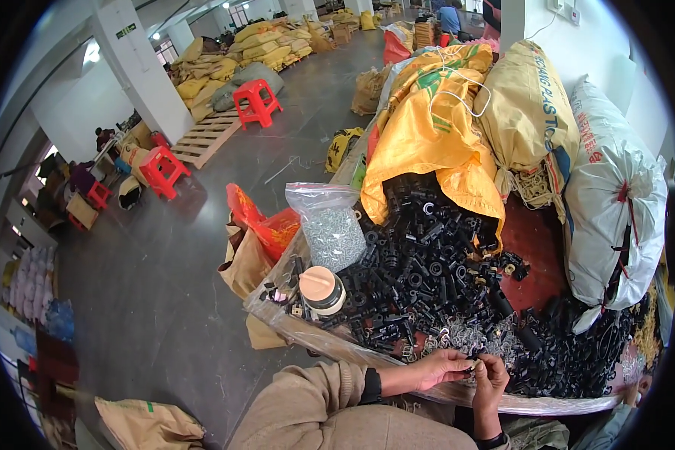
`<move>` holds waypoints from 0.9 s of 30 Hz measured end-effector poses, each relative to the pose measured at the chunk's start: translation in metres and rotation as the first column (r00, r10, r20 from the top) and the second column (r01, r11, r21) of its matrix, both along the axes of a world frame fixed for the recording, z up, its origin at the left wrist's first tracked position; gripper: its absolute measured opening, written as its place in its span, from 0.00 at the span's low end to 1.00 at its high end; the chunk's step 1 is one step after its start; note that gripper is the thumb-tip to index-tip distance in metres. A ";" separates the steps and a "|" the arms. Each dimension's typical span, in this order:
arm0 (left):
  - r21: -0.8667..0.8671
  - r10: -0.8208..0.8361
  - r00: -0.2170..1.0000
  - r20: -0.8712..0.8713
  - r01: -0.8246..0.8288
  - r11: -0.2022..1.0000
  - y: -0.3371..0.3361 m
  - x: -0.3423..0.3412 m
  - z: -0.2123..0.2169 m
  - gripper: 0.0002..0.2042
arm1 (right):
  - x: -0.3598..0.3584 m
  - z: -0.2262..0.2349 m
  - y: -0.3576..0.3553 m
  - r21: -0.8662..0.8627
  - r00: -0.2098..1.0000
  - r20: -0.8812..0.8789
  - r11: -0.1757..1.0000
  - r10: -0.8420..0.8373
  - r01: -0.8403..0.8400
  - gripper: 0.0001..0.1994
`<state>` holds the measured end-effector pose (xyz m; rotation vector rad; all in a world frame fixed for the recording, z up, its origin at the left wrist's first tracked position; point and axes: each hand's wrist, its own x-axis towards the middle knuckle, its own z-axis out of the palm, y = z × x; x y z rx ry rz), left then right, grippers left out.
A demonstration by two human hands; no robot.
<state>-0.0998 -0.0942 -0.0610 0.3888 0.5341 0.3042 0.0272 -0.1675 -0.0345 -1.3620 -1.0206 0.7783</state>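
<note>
At the table's near edge my left hand (441,368) and my right hand (491,381) meet, fingertips pinched together. Between them is a tiny piece, too small and too covered by fingers to name. Just beyond the hands lies a heap of small silvery metal clips (469,335). Black plastic fittings (416,277), some ring-shaped and some tubular, spread in a large pile behind it. More black parts (577,360) are piled to the right of my right hand.
A jar with a pink lid (321,285) and a zip bag of small metal pieces (331,232) stand left of the pile. An orange woven sack (435,150) spills black parts. Full sacks (615,195) stand at right. Another person's hand (636,391) is at the lower right.
</note>
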 end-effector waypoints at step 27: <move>0.057 0.106 0.990 -0.092 -0.101 0.993 0.048 -0.025 0.013 0.10 | 0.063 0.002 0.019 -0.149 0.614 0.784 0.988 0.093 0.041 0.07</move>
